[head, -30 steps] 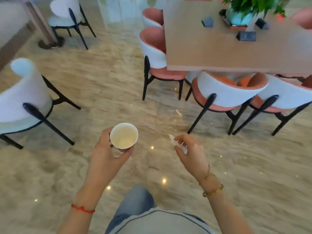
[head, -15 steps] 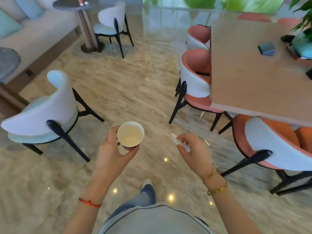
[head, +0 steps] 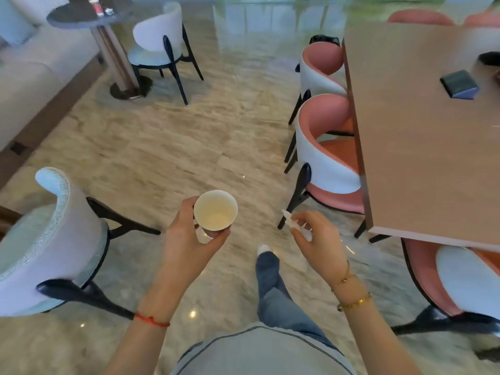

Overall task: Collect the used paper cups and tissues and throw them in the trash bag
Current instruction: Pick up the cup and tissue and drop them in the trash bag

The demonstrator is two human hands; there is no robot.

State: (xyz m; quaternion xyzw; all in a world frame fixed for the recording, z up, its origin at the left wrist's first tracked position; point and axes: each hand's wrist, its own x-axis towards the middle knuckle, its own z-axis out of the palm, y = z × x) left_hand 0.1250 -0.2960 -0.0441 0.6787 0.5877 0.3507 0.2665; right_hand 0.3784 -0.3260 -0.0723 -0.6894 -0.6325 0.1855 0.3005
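Two grips are occupied. Left hand (head: 186, 239) closes around an upright paper cup (head: 215, 210), held over the floor (head: 189, 147). Right hand (head: 320, 240) pinches a crumpled white tissue (head: 290, 220) between fingertips, left of the worktop (head: 422, 136).

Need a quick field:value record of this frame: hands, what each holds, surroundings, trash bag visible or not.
left hand: holds a paper cup upright, open mouth up
cup contents: looks empty; pale inside
right hand: pinches a white tissue at the fingertips
wooden table: to the right, a dark box on it
pink chairs: tucked along the table edge
round side table: far left, small items on top
floor: marble
trash bag: none in view
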